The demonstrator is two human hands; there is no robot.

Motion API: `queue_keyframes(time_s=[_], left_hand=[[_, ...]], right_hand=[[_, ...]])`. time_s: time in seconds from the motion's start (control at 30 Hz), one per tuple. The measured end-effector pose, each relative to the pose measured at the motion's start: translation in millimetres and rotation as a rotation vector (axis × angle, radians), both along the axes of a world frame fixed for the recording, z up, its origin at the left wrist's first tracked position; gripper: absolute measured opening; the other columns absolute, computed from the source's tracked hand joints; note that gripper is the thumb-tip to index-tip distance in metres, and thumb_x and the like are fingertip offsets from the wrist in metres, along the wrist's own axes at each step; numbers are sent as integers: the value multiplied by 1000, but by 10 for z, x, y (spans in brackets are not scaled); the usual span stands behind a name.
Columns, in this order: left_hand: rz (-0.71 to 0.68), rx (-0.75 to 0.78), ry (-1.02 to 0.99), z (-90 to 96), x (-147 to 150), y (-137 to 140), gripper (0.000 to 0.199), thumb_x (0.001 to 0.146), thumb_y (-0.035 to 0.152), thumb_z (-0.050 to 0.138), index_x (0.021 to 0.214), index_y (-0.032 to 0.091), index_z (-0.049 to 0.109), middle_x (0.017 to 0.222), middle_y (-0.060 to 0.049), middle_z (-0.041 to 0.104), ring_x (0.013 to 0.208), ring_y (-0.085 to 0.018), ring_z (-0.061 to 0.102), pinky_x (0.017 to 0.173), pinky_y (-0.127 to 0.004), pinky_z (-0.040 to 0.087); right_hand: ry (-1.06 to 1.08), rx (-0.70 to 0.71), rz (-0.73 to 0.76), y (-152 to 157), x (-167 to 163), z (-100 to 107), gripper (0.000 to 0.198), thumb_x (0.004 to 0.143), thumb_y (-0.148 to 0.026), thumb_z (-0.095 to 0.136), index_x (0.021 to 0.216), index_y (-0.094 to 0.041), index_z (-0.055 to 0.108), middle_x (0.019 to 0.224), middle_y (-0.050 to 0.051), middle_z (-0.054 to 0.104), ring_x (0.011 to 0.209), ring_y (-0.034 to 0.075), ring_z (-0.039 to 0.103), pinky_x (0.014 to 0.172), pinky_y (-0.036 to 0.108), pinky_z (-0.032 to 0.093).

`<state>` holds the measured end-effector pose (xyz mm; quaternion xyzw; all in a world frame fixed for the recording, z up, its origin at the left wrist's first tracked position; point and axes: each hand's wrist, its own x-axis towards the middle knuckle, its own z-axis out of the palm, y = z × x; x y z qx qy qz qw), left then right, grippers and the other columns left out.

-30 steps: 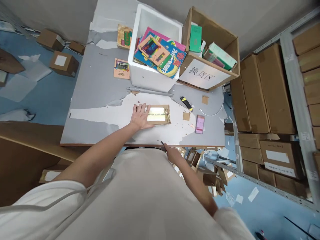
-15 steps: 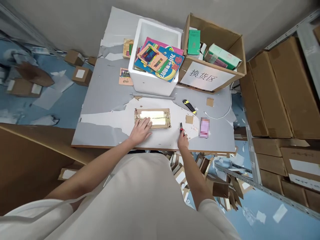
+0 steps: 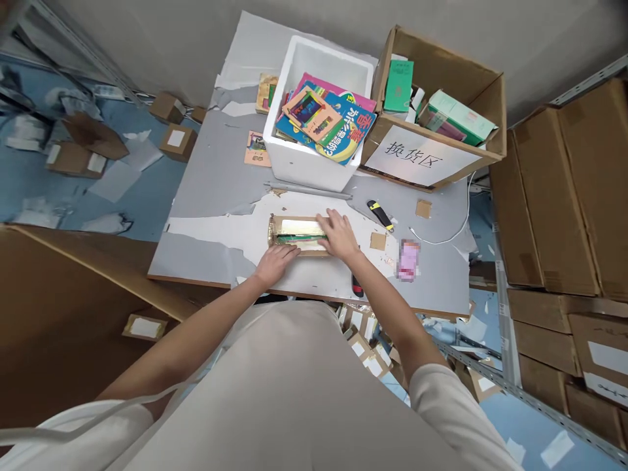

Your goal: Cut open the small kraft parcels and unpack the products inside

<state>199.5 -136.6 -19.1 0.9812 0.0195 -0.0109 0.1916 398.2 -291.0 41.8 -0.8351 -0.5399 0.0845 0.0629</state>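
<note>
A small cardboard box (image 3: 299,226) with a white label and shiny tape lies on the table. Its top is parted along the middle, and something green (image 3: 297,237) shows in the gap. My left hand (image 3: 278,263) grips the near edge with its fingertips at the opening. Over the right end of the box, my right hand (image 3: 338,235) takes hold of the top flaps, hiding that corner. A red-and-black utility knife (image 3: 358,286) rests near the table's front edge, partly behind my right forearm.
A white foam box (image 3: 314,157) with picture books and a large carton (image 3: 441,180) with green boxes stand at the back. A yellow-and-black cutter (image 3: 380,215), cardboard scraps (image 3: 377,241) and a pink blurred item (image 3: 408,260) lie to the right. Stacked cartons (image 3: 554,196) line the right side.
My right hand has let go of the red-and-black knife and moved left onto the box. The box top has opened, showing green inside. My left hand has slid to the near edge.
</note>
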Motion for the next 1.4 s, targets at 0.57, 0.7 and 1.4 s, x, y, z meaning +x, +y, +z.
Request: queue_keyframes(time_s=[0.57,0.7,1.4], left_hand=[[48,-5,-41,433,38,217,72,79,50,61,140,16,42,147,-18,41,137,-34,35,109,-52,30],[-122,26,72,460,194,739,115,60,63,73,149,9,23,154,-22,28,143,-38,22,114,-51,22],[-283,99,167,335,360,964,110,71,61,60,152,4,9,158,-22,13,147,-32,14,118,-46,13]], right_hand=[[-12,171,0,166,244,-14,31,95,-19,40,119,-19,60,130,14,54,121,27,46,104,46,34],[110,-101,293,25,-146,174,51,87,-30,58,135,-12,47,125,17,57,115,29,50,104,45,34],[121,-162,76,-352,-737,117,32,88,-8,50,119,-11,52,108,15,61,99,23,55,87,36,43]])
